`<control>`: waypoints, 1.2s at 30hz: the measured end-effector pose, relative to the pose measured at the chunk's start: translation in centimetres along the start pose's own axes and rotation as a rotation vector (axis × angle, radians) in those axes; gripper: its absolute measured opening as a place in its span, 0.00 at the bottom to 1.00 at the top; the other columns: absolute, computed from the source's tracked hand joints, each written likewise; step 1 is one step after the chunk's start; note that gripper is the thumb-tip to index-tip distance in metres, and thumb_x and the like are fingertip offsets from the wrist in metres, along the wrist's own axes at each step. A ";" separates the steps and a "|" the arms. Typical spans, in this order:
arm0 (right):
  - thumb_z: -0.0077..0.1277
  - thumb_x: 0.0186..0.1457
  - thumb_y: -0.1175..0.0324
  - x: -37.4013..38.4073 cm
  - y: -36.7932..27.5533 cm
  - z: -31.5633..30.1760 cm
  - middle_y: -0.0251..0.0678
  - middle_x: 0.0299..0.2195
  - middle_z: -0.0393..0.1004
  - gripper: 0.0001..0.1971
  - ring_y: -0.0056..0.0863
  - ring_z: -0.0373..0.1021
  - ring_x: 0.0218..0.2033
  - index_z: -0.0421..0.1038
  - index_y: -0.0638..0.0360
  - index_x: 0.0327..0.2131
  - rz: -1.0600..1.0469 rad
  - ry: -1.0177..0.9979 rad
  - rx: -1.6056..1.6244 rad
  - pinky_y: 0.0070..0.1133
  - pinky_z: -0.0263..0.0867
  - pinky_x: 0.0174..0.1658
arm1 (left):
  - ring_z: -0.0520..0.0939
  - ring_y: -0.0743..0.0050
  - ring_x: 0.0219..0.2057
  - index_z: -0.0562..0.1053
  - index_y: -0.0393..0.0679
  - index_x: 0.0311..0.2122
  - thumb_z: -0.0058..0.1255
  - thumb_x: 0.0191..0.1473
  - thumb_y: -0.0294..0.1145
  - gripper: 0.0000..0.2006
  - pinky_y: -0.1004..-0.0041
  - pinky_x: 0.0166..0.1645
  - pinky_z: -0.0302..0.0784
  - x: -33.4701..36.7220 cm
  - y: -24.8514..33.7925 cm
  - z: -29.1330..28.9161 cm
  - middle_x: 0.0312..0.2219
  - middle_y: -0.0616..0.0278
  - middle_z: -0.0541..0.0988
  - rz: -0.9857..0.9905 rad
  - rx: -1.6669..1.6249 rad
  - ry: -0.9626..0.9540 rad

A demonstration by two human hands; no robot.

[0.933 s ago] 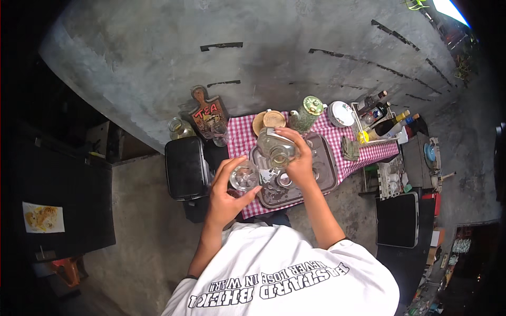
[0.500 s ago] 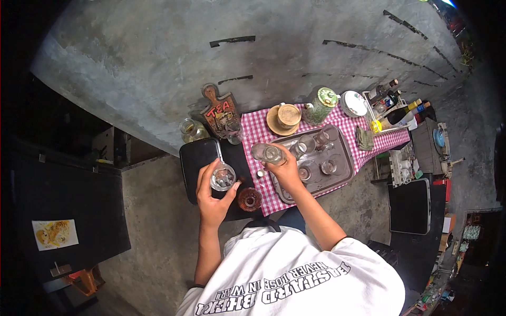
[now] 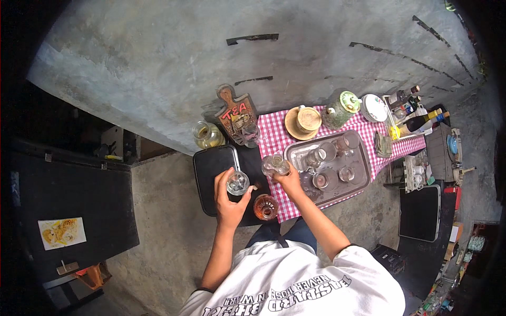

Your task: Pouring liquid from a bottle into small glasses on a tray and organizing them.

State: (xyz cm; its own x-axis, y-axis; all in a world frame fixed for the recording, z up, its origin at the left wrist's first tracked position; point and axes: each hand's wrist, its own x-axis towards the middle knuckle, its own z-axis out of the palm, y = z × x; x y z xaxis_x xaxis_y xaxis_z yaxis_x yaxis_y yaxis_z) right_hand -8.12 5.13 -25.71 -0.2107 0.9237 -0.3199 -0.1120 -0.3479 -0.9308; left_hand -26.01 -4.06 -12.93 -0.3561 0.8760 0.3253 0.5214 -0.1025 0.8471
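Here's the left hand, thumb on one side and fingers on the other, curved wide around a clear drinking glass and gripping it by its sides, mouth facing up. The glass shows over the right part of a black tray. And over to the right hand: it's closed around a clear glass bottle, fingers wrapping the near side, the bottle showing over the left edge of the checked cloth. Whether its base touches down, one cannot tell. Glass and bottle sit near each other, apart! Nearer the body stands a reddish-brown bottle, and right of the hands, a grey tray carries several glasses.
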 end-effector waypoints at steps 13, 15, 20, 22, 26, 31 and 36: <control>0.59 0.44 0.84 3.6 5.3 1.3 0.33 0.40 0.77 0.24 0.23 0.75 0.37 0.70 0.62 0.48 0.088 -0.049 0.012 0.21 0.75 0.35 | 0.76 0.61 0.49 0.67 0.36 0.57 0.63 0.43 0.19 0.33 0.67 0.54 0.73 -0.3 -1.4 0.4 0.50 0.51 0.70 -0.012 -0.066 0.021; 0.58 0.44 0.85 4.1 5.5 1.4 0.34 0.40 0.77 0.24 0.23 0.75 0.37 0.70 0.61 0.48 0.103 -0.059 0.028 0.22 0.76 0.36 | 0.76 0.62 0.49 0.67 0.35 0.57 0.63 0.42 0.18 0.33 0.67 0.54 0.73 -0.3 -1.4 0.3 0.49 0.51 0.71 0.003 -0.049 0.014; 0.58 0.43 0.86 5.5 6.0 1.6 0.33 0.39 0.77 0.24 0.22 0.74 0.38 0.70 0.62 0.47 0.095 -0.097 -0.038 0.21 0.73 0.39 | 0.76 0.60 0.50 0.67 0.34 0.57 0.63 0.42 0.18 0.33 0.67 0.54 0.75 -0.7 -2.0 0.3 0.51 0.51 0.68 -0.008 -0.094 0.012; 0.60 0.42 0.86 6.2 6.8 1.3 0.32 0.39 0.77 0.24 0.22 0.73 0.39 0.70 0.62 0.46 0.059 -0.105 -0.067 0.20 0.71 0.42 | 0.76 0.60 0.51 0.67 0.34 0.57 0.63 0.43 0.18 0.33 0.66 0.54 0.75 -0.6 -2.0 0.4 0.51 0.51 0.68 -0.003 -0.102 0.014; 0.57 0.45 0.86 6.9 8.0 1.2 0.32 0.39 0.76 0.22 0.24 0.74 0.39 0.69 0.60 0.46 0.024 -0.132 -0.084 0.21 0.75 0.40 | 0.76 0.59 0.51 0.67 0.35 0.57 0.63 0.42 0.19 0.33 0.65 0.54 0.75 -0.6 -2.0 0.3 0.50 0.51 0.69 0.007 -0.107 0.022; 0.57 0.46 0.85 6.8 7.9 1.4 0.32 0.40 0.76 0.23 0.24 0.75 0.40 0.68 0.60 0.47 0.100 -0.094 0.062 0.23 0.76 0.40 | 0.76 0.59 0.50 0.67 0.35 0.57 0.64 0.42 0.19 0.33 0.66 0.54 0.75 -0.4 -2.0 0.3 0.50 0.51 0.70 0.006 -0.098 0.014; 0.60 0.45 0.82 7.4 10.0 0.1 0.31 0.41 0.76 0.25 0.21 0.72 0.43 0.69 0.60 0.49 -0.018 -0.126 -0.079 0.21 0.69 0.47 | 0.77 0.61 0.48 0.67 0.35 0.57 0.64 0.43 0.20 0.32 0.67 0.53 0.74 -0.2 -1.5 0.6 0.49 0.52 0.71 0.016 -0.082 0.022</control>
State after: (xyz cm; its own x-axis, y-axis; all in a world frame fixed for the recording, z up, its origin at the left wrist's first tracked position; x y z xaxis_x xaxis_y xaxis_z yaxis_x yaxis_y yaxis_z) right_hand -10.93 8.46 -37.35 -0.3305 0.9004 -0.2828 -0.0407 -0.3130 -0.9489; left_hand -26.28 -3.78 -14.49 -0.3655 0.8637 0.3470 0.4621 -0.1553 0.8731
